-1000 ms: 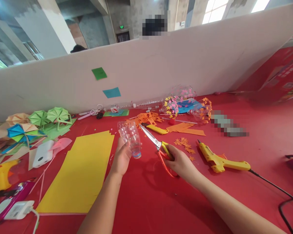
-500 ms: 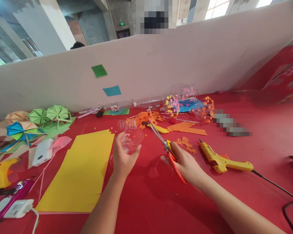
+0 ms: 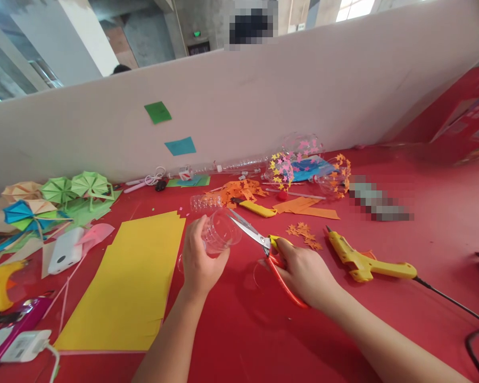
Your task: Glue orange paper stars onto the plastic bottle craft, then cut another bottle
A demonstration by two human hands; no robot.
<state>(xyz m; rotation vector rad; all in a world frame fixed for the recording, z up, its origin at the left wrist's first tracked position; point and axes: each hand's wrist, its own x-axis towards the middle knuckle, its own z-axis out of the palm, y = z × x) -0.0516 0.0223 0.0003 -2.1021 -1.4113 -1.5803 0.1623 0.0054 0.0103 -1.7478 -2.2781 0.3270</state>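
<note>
My left hand is wrapped round a clear cut piece of plastic bottle, its round open rim tilted to the right. In my right hand is a pair of scissors with red and yellow handles. The blades point up and left, their tips at the rim of the bottle piece; whether they touch it I cannot tell. Behind the hands lie a yellow utility knife, another ribbed clear bottle piece and orange paper scraps. Small orange stars lie just beyond my right hand.
Yellow paper sheets lie to the left. A yellow glue gun with a black cord rests at right, and another glue gun at far left. Folded paper umbrellas and star-covered bottles stand by the white partition.
The scissors have swung left and lower, so their tips are now at the rim of the bottle piece. My left hand has turned the bottle piece slightly to the right.
</note>
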